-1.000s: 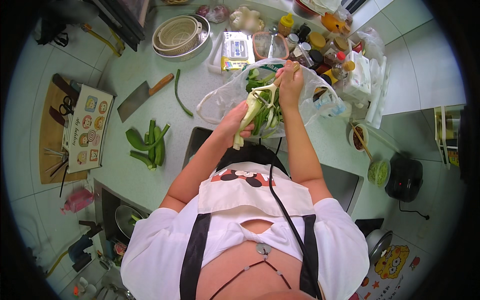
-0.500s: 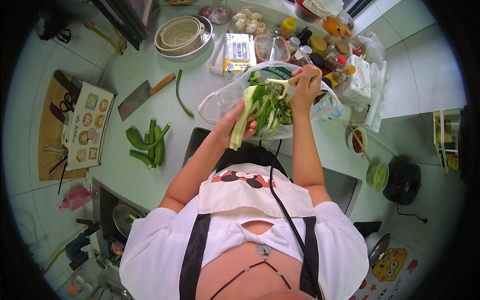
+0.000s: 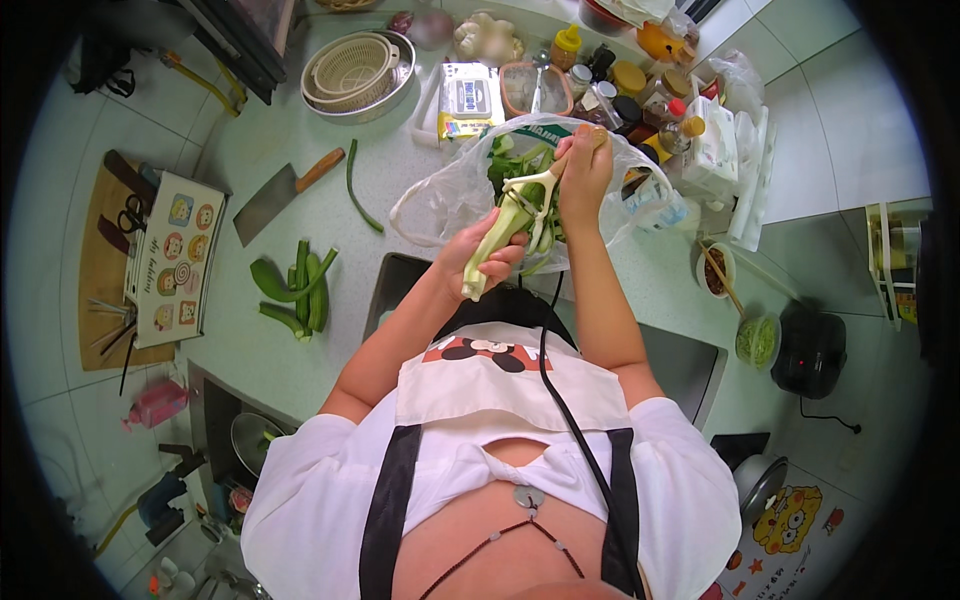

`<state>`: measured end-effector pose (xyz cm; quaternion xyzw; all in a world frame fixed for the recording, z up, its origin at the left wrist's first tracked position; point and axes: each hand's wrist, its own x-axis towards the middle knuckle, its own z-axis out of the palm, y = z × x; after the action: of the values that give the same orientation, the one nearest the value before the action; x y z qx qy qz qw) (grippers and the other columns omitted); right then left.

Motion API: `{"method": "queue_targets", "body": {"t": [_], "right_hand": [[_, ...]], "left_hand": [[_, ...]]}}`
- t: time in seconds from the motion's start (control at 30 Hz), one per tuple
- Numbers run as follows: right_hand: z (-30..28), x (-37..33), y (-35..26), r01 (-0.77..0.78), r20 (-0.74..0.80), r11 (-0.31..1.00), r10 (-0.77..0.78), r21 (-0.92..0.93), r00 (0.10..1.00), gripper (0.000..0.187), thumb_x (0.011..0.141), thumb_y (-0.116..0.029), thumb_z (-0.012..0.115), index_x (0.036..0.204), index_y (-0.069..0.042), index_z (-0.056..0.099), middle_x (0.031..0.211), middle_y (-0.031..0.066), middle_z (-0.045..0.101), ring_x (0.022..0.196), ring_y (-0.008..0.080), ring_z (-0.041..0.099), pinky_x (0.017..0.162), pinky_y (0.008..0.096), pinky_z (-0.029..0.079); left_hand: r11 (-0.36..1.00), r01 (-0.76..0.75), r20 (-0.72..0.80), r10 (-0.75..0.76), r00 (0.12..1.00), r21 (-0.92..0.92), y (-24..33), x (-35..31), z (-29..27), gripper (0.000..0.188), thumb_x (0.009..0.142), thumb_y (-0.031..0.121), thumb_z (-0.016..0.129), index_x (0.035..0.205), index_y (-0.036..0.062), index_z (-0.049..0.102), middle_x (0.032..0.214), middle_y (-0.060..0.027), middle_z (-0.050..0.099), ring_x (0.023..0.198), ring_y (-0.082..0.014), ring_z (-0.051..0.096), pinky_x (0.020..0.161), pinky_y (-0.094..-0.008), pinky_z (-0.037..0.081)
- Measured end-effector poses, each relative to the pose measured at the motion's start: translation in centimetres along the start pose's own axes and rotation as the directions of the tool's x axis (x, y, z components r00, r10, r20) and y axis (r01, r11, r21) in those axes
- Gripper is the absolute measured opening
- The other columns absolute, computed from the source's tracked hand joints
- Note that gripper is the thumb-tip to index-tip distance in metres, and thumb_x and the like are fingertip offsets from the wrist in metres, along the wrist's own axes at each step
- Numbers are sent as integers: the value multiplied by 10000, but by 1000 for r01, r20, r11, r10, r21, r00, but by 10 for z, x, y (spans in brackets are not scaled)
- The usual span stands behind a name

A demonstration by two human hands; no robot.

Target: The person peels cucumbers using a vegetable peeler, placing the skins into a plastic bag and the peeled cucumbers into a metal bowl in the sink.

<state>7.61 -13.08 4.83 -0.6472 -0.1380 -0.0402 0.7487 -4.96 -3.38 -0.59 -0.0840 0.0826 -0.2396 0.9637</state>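
Note:
My left hand (image 3: 460, 248) is wrapped round a long, pale-green, partly peeled vegetable (image 3: 488, 262), tilted with its cut end toward me. In my right hand (image 3: 584, 185) is a Y-shaped peeler (image 3: 545, 181) with a white head and a wooden-looking handle. Its head lies against the far part of the vegetable. Both hands work over an open white plastic bag (image 3: 432, 198) holding green peel strips (image 3: 512, 160); the hands and peeler partly hide them.
Left on the counter (image 3: 225, 300) lie a cleaver (image 3: 270, 205), a green stalk (image 3: 356, 185) and several green vegetables (image 3: 312, 290). Behind are a colander (image 3: 350, 70), a wipes pack (image 3: 470, 98), garlic (image 3: 488, 40) and seasoning bottles (image 3: 628, 80). A black cord (image 3: 545, 350) hangs before me.
My right hand and the peeler have moved left and toward me, and the peeler head now meets the vegetable. My left hand still grips it, shifted slightly right.

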Motion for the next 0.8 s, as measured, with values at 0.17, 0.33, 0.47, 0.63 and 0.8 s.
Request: {"method": "queue_targets", "body": {"t": [0.17,0.33,0.47,0.63,0.8], "right_hand": [[-4,19,22,21,-34,995,-24,-93,999,258,889,-271,448,804,-27,444,603,23,506,508,92,472,499,226,391],[-5,25,36,57,-32,973,-66,-224,997,268,884,-278,459,800,-24,451,590,34,523,522,116,507,514,250,410],[-6,28,38,68,-71,955,-92,-289,993,289,882,-301,464,779,-33,434,585,17,487,503,88,451,500,227,382],[-11,32,16,117,-53,958,-136,-263,989,279,878,-291,473,820,-21,434,601,23,493,508,89,451,508,227,386],[-8,24,-2,121,-24,991,-123,-52,992,236,890,-271,457,836,-43,432,641,19,479,541,60,424,522,179,356]], "left_hand": [[1000,-20,49,19,999,16,6,-7,-9,359,924,360,324,1045,28,388,793,-61,356,548,-102,323,333,-168,310],[996,-63,-54,67,996,61,6,-12,-5,373,904,378,381,1045,34,401,775,-44,347,538,-86,305,327,-153,287],[984,-76,-132,98,986,163,5,-17,-4,348,887,349,445,1043,41,404,779,-43,361,533,-69,300,322,-138,267],[956,-116,-149,160,976,268,5,-20,1,275,881,279,478,1038,63,412,797,-46,380,529,-63,315,324,-133,264],[879,-187,-137,271,953,439,2,-13,15,322,847,192,506,1138,147,375,807,-45,384,523,-65,328,335,-135,268]]}}
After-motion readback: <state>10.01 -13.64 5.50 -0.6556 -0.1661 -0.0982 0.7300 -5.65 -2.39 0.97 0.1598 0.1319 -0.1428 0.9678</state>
